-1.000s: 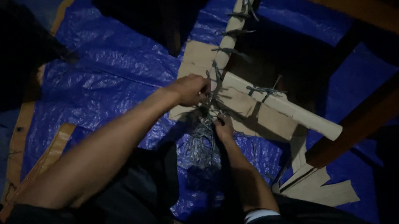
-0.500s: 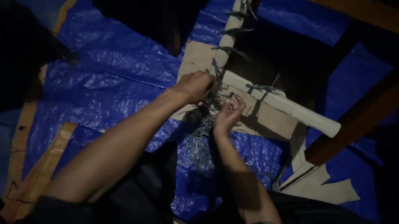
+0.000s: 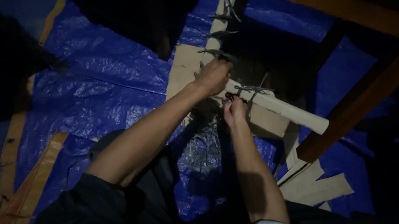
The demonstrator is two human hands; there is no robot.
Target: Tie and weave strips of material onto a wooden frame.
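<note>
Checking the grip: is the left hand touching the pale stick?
Touching. The head view shows the left hand wrapped over the pale stick at its near end.

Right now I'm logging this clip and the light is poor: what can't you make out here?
Head view only:
- Left hand: fingertips hidden behind the pale wooden stick.
- Right hand: what its fingers pinch is too small and dark.
- Dark mass above the blue tarp: lost in shadow.
- Wooden beam: cut off by the right edge.
</note>
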